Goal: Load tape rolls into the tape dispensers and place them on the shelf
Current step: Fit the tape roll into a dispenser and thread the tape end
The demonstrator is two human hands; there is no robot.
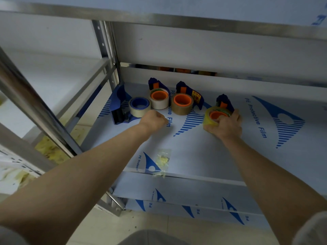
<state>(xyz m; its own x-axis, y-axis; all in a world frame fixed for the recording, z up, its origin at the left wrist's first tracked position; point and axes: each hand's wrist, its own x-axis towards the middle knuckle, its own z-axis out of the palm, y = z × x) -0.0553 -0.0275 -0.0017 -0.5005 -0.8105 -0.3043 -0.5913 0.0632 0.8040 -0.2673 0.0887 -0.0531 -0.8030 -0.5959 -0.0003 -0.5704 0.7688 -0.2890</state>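
Forearms [79,174] reach onto the shelf [230,156]: right hand [225,125], fingers clamped on the dispenser [225,103], should seat it squarely at the right end of the row [182,101]; left hand [154,119] fisted, seemingly empty.

A white-filmed steel shelf board [230,156] with blue print lies under the fingers [236,114]. Above them runs a second metal-edged board [177,20]. Left of the fingers rises a slotted steel post [103,48] against a plain pale wall [49,34]. Below them lie beige floor tiles [150,221].

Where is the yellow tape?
Head view: the yellow tape is on the shelf, gripped by the right hand, right of the brown tape.
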